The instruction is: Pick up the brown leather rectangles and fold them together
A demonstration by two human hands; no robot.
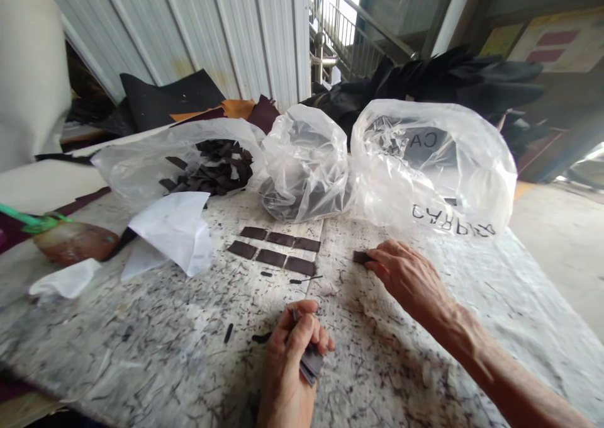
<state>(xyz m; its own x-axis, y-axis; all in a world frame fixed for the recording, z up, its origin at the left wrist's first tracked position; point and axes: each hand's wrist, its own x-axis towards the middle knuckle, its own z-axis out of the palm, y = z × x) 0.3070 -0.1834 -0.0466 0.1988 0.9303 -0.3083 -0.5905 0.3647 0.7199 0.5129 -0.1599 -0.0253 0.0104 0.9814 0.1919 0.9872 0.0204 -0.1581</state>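
Observation:
My left hand (293, 359) is closed round a small stack of dark rectangular pieces (311, 364), low over the near part of the table. Farther right, my right hand (401, 265) pinches one dark rectangular piece (361, 257) at the table surface, its fingertips covering one end. Between and beyond my hands, two rows of similar dark rectangles (271, 257) lie flat and nearly edge to edge. Just in front of them are thin dark scraps (295, 281).
Behind the rows stand clear plastic bags: one with dark strips (217, 170), a middle bag (306, 170) and a lettered bag (434, 163). White sheets (170, 233) and a brownish-red container with a green top (75, 240) are at left. Dark bits litter the table (179, 333).

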